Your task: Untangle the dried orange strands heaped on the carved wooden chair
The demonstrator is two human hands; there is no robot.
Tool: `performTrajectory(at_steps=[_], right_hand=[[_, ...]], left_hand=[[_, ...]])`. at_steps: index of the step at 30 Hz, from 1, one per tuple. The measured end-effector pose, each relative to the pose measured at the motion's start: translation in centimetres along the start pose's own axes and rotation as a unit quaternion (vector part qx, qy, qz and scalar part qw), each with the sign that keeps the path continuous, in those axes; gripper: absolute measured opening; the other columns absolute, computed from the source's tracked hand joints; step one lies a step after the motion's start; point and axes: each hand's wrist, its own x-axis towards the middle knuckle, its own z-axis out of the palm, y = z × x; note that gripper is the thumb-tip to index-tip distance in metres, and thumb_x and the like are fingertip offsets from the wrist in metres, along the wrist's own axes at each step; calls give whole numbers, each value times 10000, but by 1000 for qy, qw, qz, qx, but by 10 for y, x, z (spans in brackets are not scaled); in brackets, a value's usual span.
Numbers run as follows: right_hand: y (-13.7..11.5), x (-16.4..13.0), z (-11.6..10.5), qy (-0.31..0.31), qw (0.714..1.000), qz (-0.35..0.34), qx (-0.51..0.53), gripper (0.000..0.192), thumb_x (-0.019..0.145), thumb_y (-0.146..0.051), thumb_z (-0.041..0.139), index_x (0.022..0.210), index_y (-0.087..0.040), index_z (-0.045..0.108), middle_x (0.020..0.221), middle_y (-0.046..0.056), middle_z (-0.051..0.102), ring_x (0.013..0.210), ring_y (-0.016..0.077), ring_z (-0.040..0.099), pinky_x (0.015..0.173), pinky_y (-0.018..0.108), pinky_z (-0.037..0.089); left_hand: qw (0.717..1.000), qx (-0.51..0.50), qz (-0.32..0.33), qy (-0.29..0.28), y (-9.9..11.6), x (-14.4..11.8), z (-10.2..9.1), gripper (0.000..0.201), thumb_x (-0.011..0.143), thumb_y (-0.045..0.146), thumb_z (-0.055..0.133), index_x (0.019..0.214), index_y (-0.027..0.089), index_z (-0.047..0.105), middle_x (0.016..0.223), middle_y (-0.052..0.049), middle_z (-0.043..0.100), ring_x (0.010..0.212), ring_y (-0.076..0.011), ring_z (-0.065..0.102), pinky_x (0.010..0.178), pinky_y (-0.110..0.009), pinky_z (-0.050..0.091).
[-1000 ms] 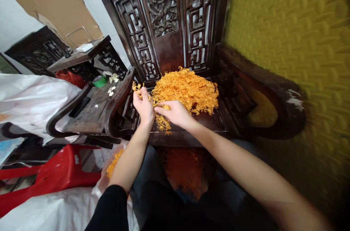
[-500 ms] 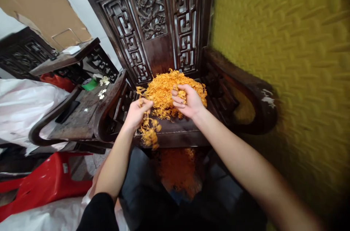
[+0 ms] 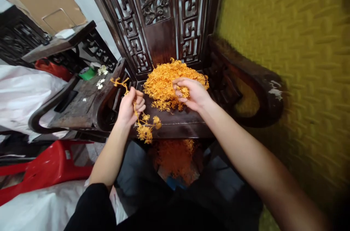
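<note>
Left hand (image 3: 130,105), left of frame centre, closed in a fist round an orange strand (image 3: 138,114), long axis running from upper left to lower right: thin tip pointing up-left over the armrest (image 3: 108,94), clumped end dangling down-right past the front edge of the chair seat (image 3: 175,123). Right hand (image 3: 191,94), at frame centre, fingers curled and dug into the orange pile (image 3: 166,81) heaped on the seat before the carved backrest (image 3: 155,16). Red stool (image 3: 46,172) at lower left.
</note>
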Motion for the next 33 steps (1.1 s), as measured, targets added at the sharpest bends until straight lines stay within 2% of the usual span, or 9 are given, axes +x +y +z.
performTrajectory(at_steps=[4, 7, 11, 13, 19, 21, 24, 29, 33], right_hand=[[17, -6, 14, -119, 964, -18, -237, 319, 822, -433, 739, 1051, -212, 765, 688, 16, 632, 534, 111, 485, 424, 232, 324], [36, -9, 27, -158, 897, -74, -407, 350, 815, -444, 754, 1089, -230, 784, 986, 74, 760, 874, 214, 688, 742, 335, 532], [63, -8, 43, -208, 853, -94, -469, 208, 869, -356, 690, 965, -193, 777, 992, 61, 771, 906, 216, 700, 847, 338, 504], [68, -1, 42, -149, 859, -111, -477, 153, 875, -306, 667, 870, -174, 743, 865, 46, 748, 787, 187, 666, 769, 320, 488], [31, 49, -17, 299, 908, -182, -229, 240, 894, -414, 636, 918, -178, 593, 786, 32, 619, 624, 143, 551, 537, 265, 421], [13, 57, -37, 345, 910, -169, -152, 287, 894, -470, 630, 919, -198, 541, 777, 19, 591, 528, 117, 485, 458, 242, 348], [0, 53, -46, 300, 927, -174, -144, 271, 870, -439, 663, 898, -211, 519, 859, 47, 643, 500, 105, 492, 420, 220, 283], [15, 27, -13, 103, 964, -152, -194, 203, 853, -358, 682, 960, -212, 591, 760, 15, 662, 446, 103, 478, 414, 225, 284], [33, 6, 22, -52, 940, -136, -310, 330, 907, -449, 638, 1133, -221, 715, 717, 5, 675, 500, 129, 540, 506, 282, 431]], left_hand=[[988, -138, -17, 68, 10, 13, -4, 379, 983, 400, 576, 700, 150, 554, 515, 80, 326, 355, -28, 238, 330, -171, 186], [983, -169, -22, 74, 8, 16, 1, 378, 995, 401, 559, 711, 152, 549, 513, 80, 325, 352, -26, 253, 330, -177, 189], [982, -177, -10, 72, 4, 14, 9, 407, 983, 440, 572, 692, 159, 529, 487, 90, 281, 339, -28, 238, 339, -189, 191], [982, -173, -12, 78, 5, 14, 9, 410, 986, 451, 564, 694, 165, 523, 468, 99, 234, 328, -34, 213, 338, -198, 178], [973, -178, 18, 144, 18, 16, -11, 417, 1037, 428, 456, 706, 176, 476, 449, 109, 171, 316, -44, 153, 333, -203, 130], [968, -187, 49, 161, 23, 15, -19, 415, 1044, 427, 436, 714, 178, 470, 453, 109, 172, 319, -46, 153, 335, -201, 135], [965, -189, 68, 165, 26, 13, -27, 386, 1027, 426, 484, 729, 180, 483, 460, 110, 169, 326, -47, 158, 341, -202, 147], [971, -187, 42, 144, 19, 13, -27, 384, 1028, 408, 489, 722, 176, 501, 470, 104, 181, 333, -47, 156, 347, -206, 145], [975, -169, 37, 141, 12, 15, -16, 353, 1000, 400, 548, 727, 175, 527, 486, 99, 202, 343, -44, 177, 358, -205, 166]])
